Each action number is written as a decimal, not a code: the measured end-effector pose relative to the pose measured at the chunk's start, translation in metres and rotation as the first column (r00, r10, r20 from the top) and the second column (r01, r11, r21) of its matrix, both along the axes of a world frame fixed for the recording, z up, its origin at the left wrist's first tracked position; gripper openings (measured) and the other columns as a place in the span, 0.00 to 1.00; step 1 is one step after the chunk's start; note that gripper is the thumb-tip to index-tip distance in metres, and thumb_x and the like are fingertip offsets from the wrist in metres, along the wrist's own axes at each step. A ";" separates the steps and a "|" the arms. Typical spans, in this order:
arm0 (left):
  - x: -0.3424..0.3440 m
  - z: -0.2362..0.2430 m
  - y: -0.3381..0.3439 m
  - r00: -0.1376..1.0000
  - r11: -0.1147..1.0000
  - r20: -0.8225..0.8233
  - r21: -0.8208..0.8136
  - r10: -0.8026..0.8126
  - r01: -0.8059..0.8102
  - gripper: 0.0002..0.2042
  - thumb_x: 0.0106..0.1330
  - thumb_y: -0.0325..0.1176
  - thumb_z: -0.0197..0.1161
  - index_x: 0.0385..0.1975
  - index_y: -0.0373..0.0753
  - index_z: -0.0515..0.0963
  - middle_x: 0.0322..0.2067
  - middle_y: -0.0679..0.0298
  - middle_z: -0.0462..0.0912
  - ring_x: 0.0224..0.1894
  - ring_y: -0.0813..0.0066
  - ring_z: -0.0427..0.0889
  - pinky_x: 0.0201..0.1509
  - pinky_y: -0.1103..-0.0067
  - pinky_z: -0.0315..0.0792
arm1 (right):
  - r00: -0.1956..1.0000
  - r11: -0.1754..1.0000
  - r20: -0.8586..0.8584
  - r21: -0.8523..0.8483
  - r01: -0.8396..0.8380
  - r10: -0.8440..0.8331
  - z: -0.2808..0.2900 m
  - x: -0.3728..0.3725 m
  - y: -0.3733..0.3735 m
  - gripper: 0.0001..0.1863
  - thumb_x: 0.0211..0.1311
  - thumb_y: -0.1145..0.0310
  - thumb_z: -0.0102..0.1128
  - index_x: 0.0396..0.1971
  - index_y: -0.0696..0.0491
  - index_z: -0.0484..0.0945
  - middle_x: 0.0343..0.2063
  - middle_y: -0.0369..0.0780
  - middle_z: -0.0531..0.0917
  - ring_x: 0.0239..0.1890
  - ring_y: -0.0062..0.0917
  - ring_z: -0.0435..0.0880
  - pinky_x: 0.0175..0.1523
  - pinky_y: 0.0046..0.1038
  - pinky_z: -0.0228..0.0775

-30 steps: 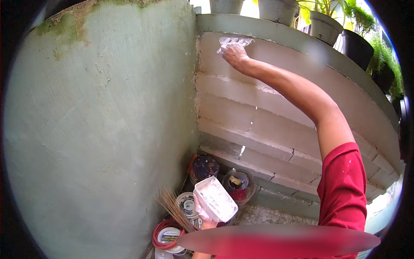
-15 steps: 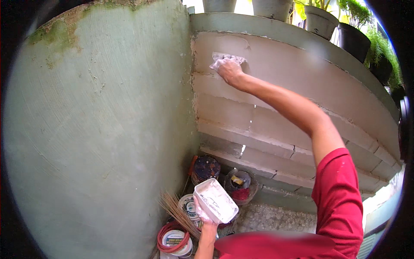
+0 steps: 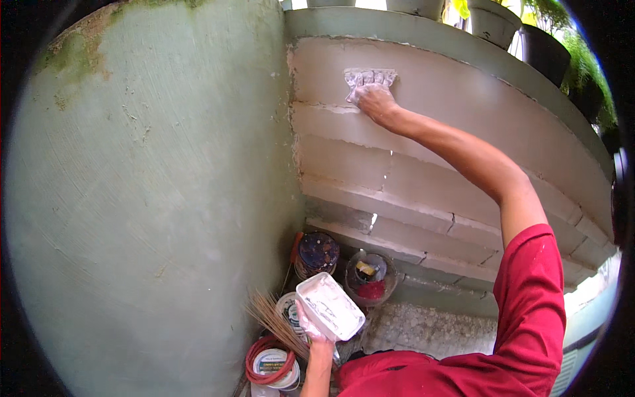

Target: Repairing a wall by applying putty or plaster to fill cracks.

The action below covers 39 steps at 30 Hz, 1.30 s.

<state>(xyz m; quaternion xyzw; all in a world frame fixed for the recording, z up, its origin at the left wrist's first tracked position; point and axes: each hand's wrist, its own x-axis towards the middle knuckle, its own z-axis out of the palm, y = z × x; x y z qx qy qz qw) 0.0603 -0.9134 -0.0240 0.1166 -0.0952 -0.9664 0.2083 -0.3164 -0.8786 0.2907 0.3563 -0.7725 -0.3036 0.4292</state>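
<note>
My right hand [image 3: 374, 100], smeared with white paste, is closed around a flat, wide-edged spreader [image 3: 370, 74]. The spreader's edge lies against the upper band of the beige stepped wall [image 3: 456, 99], not far from the corner. Low in front of me, my left hand [image 3: 311, 329] grips a white rectangular tub [image 3: 348, 330] by its side and underside. The tub tilts a little, and pale, pinkish-white paste [image 3: 331, 306] coats its inside. Most of my left fingers are hidden beneath it.
A green plastered wall [image 3: 152, 185] rises on the left. Beneath the tub stand a dark-lidded can [image 3: 318, 253], a clear bowl [image 3: 391, 281], a stick broom [image 3: 271, 323] and a bucket [image 3: 291, 378] with a red hose [image 3: 253, 365]. Potted plants [image 3: 493, 25] line the top ledge.
My right hand has slid the spreader a short way right along the wall, its arm shifting right too. The tub stays in my left hand, almost in place. The view has shifted slightly.
</note>
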 end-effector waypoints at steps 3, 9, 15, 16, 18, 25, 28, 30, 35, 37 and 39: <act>0.005 0.001 -0.001 1.000 0.999 0.028 -0.030 0.014 -0.014 0.30 0.64 0.59 0.41 0.57 0.41 0.65 0.54 0.60 0.71 0.53 0.60 0.72 0.58 0.65 0.66 | 0.998 0.998 0.049 0.039 -0.049 0.048 0.018 0.008 0.001 0.08 0.58 0.69 0.52 0.36 0.49 0.78 0.37 0.38 0.78 0.38 0.27 0.81 0.37 0.31 0.76; 0.008 0.006 -0.002 0.999 0.999 0.030 -0.036 0.037 -0.035 0.30 0.64 0.59 0.41 0.57 0.42 0.65 0.55 0.60 0.70 0.54 0.60 0.72 0.58 0.65 0.66 | 0.996 0.992 -0.025 0.085 0.088 -0.087 0.054 0.006 0.010 0.08 0.56 0.71 0.53 0.35 0.52 0.79 0.28 0.39 0.81 0.30 0.25 0.83 0.30 0.29 0.75; 0.011 0.013 -0.003 0.995 0.998 0.077 -0.020 0.059 -0.058 0.31 0.64 0.59 0.41 0.58 0.42 0.64 0.55 0.60 0.70 0.54 0.59 0.71 0.58 0.64 0.66 | 0.993 0.998 -0.099 -0.017 0.067 -0.069 0.003 -0.009 0.027 0.11 0.54 0.72 0.53 0.37 0.58 0.78 0.25 0.40 0.81 0.26 0.30 0.82 0.28 0.30 0.75; 0.011 0.016 -0.001 0.996 0.998 0.085 0.036 0.039 -0.043 0.31 0.64 0.59 0.41 0.58 0.42 0.64 0.55 0.60 0.70 0.54 0.59 0.71 0.58 0.64 0.66 | 0.987 0.987 0.083 0.087 0.134 -0.141 0.006 -0.014 0.025 0.14 0.56 0.72 0.51 0.43 0.56 0.75 0.32 0.40 0.81 0.33 0.28 0.82 0.33 0.30 0.75; 0.009 0.021 0.002 0.994 0.996 0.064 0.002 0.085 -0.085 0.29 0.65 0.57 0.42 0.57 0.40 0.65 0.53 0.59 0.72 0.52 0.60 0.73 0.57 0.65 0.67 | 0.994 0.995 0.113 0.100 -0.001 -0.010 0.018 -0.020 0.020 0.13 0.56 0.72 0.52 0.42 0.55 0.76 0.37 0.42 0.79 0.38 0.28 0.81 0.35 0.31 0.75; 0.003 0.023 -0.001 0.996 0.974 0.014 -0.214 0.085 -0.079 0.30 0.65 0.58 0.41 0.58 0.40 0.64 0.55 0.59 0.70 0.53 0.59 0.72 0.58 0.64 0.66 | 0.998 0.980 -0.043 -0.195 0.038 -0.047 0.050 -0.015 -0.002 0.10 0.54 0.72 0.54 0.37 0.51 0.79 0.36 0.38 0.81 0.35 0.26 0.82 0.33 0.27 0.76; -0.003 0.019 0.000 0.999 0.999 -0.047 -0.052 -0.001 -0.001 0.30 0.65 0.58 0.41 0.57 0.40 0.65 0.54 0.59 0.71 0.52 0.59 0.73 0.57 0.65 0.67 | 0.988 0.989 0.149 -0.137 0.064 -0.043 0.024 -0.003 -0.011 0.09 0.59 0.69 0.49 0.36 0.51 0.78 0.32 0.39 0.81 0.35 0.27 0.83 0.37 0.31 0.76; -0.003 0.017 0.002 1.000 1.000 -0.022 -0.027 0.014 -0.015 0.30 0.65 0.58 0.41 0.57 0.40 0.65 0.53 0.59 0.72 0.52 0.60 0.74 0.57 0.65 0.67 | 0.987 0.999 0.162 -0.036 -0.003 0.009 0.009 0.005 -0.014 0.09 0.59 0.70 0.49 0.37 0.51 0.78 0.33 0.39 0.81 0.35 0.27 0.82 0.37 0.31 0.76; -0.002 0.016 0.002 0.998 0.998 -0.031 -0.010 0.062 -0.062 0.29 0.66 0.56 0.41 0.56 0.38 0.66 0.51 0.56 0.73 0.49 0.58 0.75 0.54 0.65 0.70 | 0.976 0.986 0.148 -0.083 -0.148 0.159 0.037 -0.002 -0.046 0.12 0.57 0.72 0.50 0.41 0.51 0.78 0.44 0.42 0.77 0.45 0.30 0.79 0.43 0.33 0.75; -0.003 0.016 0.002 1.000 1.000 -0.004 0.016 0.025 -0.025 0.29 0.65 0.57 0.41 0.56 0.39 0.66 0.51 0.56 0.73 0.49 0.58 0.75 0.53 0.64 0.71 | 0.983 0.992 0.132 -0.024 -0.123 0.125 0.048 -0.014 -0.062 0.13 0.57 0.71 0.50 0.42 0.53 0.77 0.43 0.42 0.78 0.44 0.30 0.79 0.43 0.34 0.74; -0.003 0.015 0.003 0.998 0.998 0.012 0.014 0.066 -0.067 0.29 0.65 0.57 0.41 0.56 0.39 0.66 0.51 0.56 0.73 0.49 0.58 0.76 0.53 0.64 0.71 | 0.997 0.978 -0.041 -0.199 -0.066 0.059 0.037 -0.023 -0.071 0.09 0.55 0.70 0.52 0.34 0.53 0.80 0.34 0.40 0.80 0.37 0.29 0.81 0.39 0.34 0.74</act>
